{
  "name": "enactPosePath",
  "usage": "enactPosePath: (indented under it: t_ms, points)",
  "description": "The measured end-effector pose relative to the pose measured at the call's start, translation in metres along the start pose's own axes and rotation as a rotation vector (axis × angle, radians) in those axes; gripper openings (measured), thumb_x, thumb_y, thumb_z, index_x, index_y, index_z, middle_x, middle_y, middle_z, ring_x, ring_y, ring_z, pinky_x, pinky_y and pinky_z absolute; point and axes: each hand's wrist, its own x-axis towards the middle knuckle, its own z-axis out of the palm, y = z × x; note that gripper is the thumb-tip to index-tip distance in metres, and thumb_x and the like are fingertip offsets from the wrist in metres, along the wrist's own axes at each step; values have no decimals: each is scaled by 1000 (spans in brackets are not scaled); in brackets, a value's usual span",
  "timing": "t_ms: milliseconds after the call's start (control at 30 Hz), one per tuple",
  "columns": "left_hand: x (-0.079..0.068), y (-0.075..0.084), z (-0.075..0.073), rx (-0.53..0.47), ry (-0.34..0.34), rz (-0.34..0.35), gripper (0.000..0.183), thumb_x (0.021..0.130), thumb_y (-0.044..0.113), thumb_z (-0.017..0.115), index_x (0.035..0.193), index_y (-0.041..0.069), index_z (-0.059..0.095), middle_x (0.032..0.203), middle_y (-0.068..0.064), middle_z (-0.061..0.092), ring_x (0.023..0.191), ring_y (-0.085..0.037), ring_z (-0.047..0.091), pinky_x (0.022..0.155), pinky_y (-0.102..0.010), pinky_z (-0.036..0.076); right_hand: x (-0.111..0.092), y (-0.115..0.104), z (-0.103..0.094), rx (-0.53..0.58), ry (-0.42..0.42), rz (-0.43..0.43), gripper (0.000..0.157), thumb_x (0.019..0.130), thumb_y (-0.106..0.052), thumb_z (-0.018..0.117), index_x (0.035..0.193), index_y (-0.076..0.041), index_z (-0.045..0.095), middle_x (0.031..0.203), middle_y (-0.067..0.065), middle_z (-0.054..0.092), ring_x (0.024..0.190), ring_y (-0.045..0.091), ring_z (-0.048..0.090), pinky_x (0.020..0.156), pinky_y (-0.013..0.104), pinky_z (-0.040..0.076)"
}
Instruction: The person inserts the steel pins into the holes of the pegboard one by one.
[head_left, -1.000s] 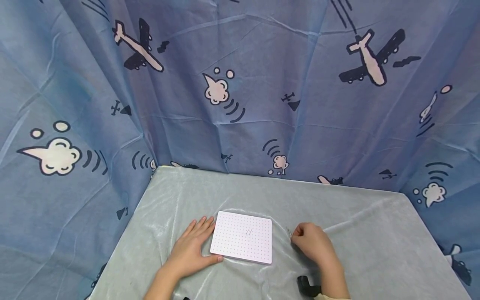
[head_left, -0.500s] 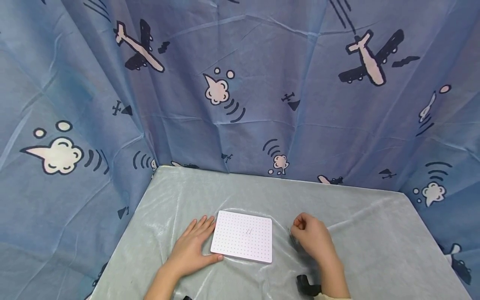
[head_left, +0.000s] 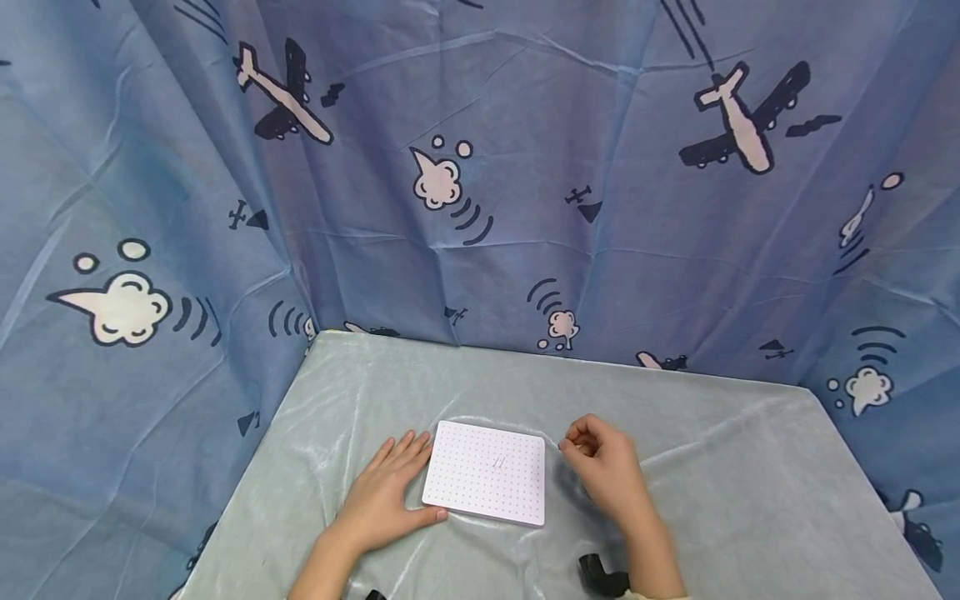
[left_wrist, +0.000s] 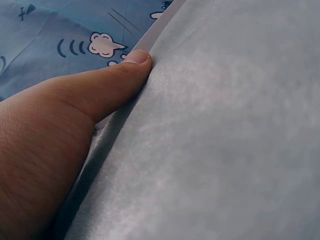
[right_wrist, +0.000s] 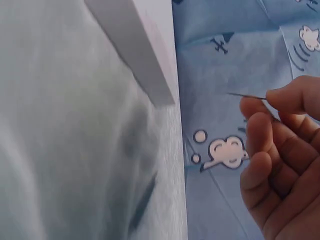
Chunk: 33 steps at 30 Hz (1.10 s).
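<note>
A white board [head_left: 480, 508] covered in rows of small dots lies flat in the head view, with two short thin reddish strokes [head_left: 498, 462] near its middle. My left hand [head_left: 386, 504] rests beside its left side, fingers straight and spread, fingertips at the left edge and thumb at the near corner. In the left wrist view the thumb [left_wrist: 122, 75] lies along the board's edge. To the right of the board, my right hand [head_left: 603, 467] is raised over the cloth. Its thumb and forefinger pinch a thin dark needle-like piece [right_wrist: 245, 95], its tip pointing toward the board's side.
A pale grey velvety cloth [head_left: 720, 483] covers the table. Blue curtains [head_left: 510, 250] printed with planes and clouds hang behind it and at both sides. A black curved piece [head_left: 600, 577] is next to the right wrist.
My right hand has risen off the cloth and moved left toward the board, carrying the thin piece. The left hand and the board have stayed in place.
</note>
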Motion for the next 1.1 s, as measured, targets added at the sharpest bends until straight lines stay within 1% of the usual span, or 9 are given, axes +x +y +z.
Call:
enactPosePath:
  t_ms: [133, 200, 333, 400, 567, 667, 800, 933, 1100]
  points:
    - [0, 1, 0, 1, -5, -5, 110, 85, 81, 75, 167, 13, 48, 175, -1, 39, 165, -25, 27, 138, -42, 11, -1, -4, 12, 36, -24, -60, 19, 90, 3, 80, 92, -13, 69, 80, -3, 66, 65, 11, 55, 53, 24, 47]
    - [0, 0, 0, 0, -4, -6, 110, 85, 81, 75, 167, 13, 48, 175, -1, 39, 165, -25, 27, 138, -42, 11, -2, -7, 19, 47, -38, -86, 23, 90, 5, 81, 91, -15, 69, 79, -5, 65, 65, 11, 56, 54, 23, 48]
    - [-1, 0, 0, 2, 1, 0, 110, 85, 80, 76, 167, 13, 47, 175, -2, 39, 165, -26, 27, 138, -42, 11, -5, -15, 32, 71, -83, -118, 28, 89, 7, 81, 91, -18, 69, 77, -8, 65, 65, 10, 56, 54, 21, 48]
    - [-1, -1, -1, 5, 3, 4, 110, 85, 79, 76, 167, 13, 47, 175, -2, 39, 165, -26, 27, 138, -43, 11, -6, -18, 39, 65, -108, -133, 29, 89, 6, 82, 90, -20, 68, 76, -11, 65, 65, 9, 56, 55, 22, 48]
    - [-1, -1, 0, 12, 2, 8, 109, 85, 79, 75, 167, 13, 47, 175, -1, 39, 165, -25, 27, 138, -43, 12, -10, -22, 49, 6, -136, -175, 30, 89, 2, 84, 87, -23, 67, 74, -18, 63, 65, 5, 56, 57, 22, 50]
    - [0, -1, 0, 10, 3, 8, 108, 85, 79, 76, 166, 12, 48, 175, -2, 39, 165, -25, 27, 138, -42, 12, -11, -23, 53, -19, -142, -187, 32, 88, 1, 85, 84, -25, 66, 73, -19, 62, 64, 4, 56, 57, 23, 50]
    - [-1, -2, 0, 11, 13, 12, 108, 85, 80, 75, 166, 12, 49, 175, -2, 40, 165, -25, 27, 138, -42, 12, -12, -24, 57, -58, -150, -188, 34, 87, 0, 86, 82, -27, 66, 72, -21, 60, 64, 2, 56, 58, 22, 49]
    - [-1, -4, 2, 20, 38, 28, 108, 86, 82, 72, 165, 12, 51, 174, -3, 41, 164, -26, 30, 137, -46, 16, -13, -24, 60, -114, -154, -179, 34, 88, -3, 86, 82, -29, 65, 70, -23, 58, 64, 0, 55, 58, 22, 49]
    - [0, -4, 2, 27, 25, 22, 109, 85, 83, 72, 166, 12, 50, 175, -1, 40, 165, -24, 28, 137, -42, 14, -13, -23, 62, -174, -163, -165, 33, 89, -6, 86, 82, -30, 65, 68, -23, 57, 62, -1, 53, 57, 23, 47]
